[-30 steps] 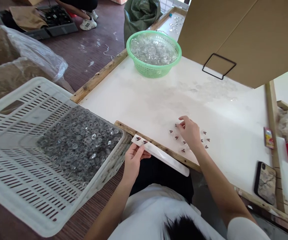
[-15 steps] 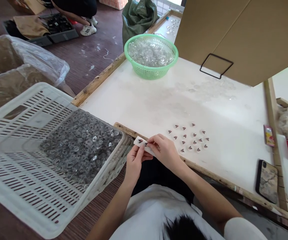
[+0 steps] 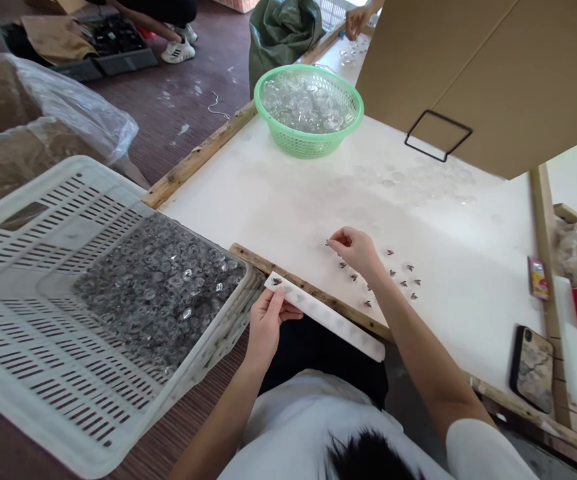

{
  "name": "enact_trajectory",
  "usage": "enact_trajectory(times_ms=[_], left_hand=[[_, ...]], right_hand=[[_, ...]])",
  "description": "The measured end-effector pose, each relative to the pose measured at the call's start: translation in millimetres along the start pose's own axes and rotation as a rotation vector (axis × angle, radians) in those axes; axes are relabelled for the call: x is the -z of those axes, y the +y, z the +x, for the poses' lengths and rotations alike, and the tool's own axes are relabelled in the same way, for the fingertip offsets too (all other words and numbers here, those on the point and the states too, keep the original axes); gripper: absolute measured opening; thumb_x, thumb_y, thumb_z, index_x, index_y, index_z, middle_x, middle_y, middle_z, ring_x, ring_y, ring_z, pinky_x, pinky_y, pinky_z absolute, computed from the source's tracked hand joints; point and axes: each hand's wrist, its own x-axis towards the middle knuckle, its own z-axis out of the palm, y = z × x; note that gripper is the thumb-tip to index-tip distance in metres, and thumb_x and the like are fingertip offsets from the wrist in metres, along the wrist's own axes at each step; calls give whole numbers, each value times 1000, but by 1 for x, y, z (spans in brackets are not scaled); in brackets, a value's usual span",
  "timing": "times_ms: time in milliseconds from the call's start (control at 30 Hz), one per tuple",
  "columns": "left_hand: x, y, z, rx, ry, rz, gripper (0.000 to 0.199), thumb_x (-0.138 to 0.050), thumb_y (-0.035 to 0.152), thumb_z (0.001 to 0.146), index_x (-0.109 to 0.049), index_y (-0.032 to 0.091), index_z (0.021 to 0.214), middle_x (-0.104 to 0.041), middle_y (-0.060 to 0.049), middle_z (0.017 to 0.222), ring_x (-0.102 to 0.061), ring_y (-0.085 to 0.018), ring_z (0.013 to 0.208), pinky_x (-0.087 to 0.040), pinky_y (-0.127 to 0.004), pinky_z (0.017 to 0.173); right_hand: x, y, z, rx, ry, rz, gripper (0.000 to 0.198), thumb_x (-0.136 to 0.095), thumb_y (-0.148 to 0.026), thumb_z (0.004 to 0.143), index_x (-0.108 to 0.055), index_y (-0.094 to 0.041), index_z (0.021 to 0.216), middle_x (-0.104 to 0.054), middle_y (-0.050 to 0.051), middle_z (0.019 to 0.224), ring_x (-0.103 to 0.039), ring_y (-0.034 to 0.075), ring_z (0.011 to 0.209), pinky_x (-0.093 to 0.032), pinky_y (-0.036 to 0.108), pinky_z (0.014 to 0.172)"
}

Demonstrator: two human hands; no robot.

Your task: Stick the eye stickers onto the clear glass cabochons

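Note:
My left hand (image 3: 267,323) is closed on a long white strip (image 3: 338,325), which lies tilted along the table's near edge. At the strip's far left end, by my thumb, sits a small dark-and-red motif (image 3: 277,281). Above the table, my right hand (image 3: 355,250) pinches a small clear piece with a dark mark (image 3: 327,243) at its fingertips. Several similar small pieces with dark, winged-looking motifs (image 3: 410,268) are spread beside and below that hand; my wrist and forearm hide some of them.
A white crate (image 3: 75,233) full of clear pieces stands at my left. On the white table (image 3: 248,193), which has wooden edges, are a green basket (image 3: 308,143) of clear pieces, a phone (image 3: 532,367) and a large cardboard sheet (image 3: 483,80). Another person's hand (image 3: 358,21) shows behind.
My right hand has left the strip and moved up and right over the table, with a small clear piece at its fingertips. The strip now shows at full length in my left hand.

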Motion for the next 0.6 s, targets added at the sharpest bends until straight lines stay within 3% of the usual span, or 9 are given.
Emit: enact_trajectory(times_ms=[167,300,433,600], left_hand=[[4,-2,0,15,15,11,33,-66,48,80,-65,16,89,-67,-1,70,-65,-15,60,-57,-27,56],[4,-2,2,15,11,22,31,-66,47,80,-65,17,87,-66,0,67,-65,-14,58,-57,-26,56],[3,0,1,1,13,12,29,-66,45,82,-65,17,89,-66,0,67,-64,-14,58,-56,-26,55],[2,-2,-3,4,0,21,32,-65,46,82,-65,16,92,-67,-1,68,-65,-16,60,-58,-28,57]], right_hand=[[-11,1,10,-20,-34,-110,10,-59,-28,75,-64,-20,72,-63,0,66,-54,14,59,-39,26,56],[-19,-1,12,49,-22,-280,7,-57,-20,75,-64,-21,74,-65,1,71,-56,15,64,-39,27,62],[-17,1,1,114,39,-465,10,-55,-17,80,-64,-21,83,-64,6,86,-57,17,71,-38,28,64],[-5,11,-20,60,81,-430,20,-56,-17,83,-61,-22,102,-63,4,84,-59,18,73,-38,29,68]])
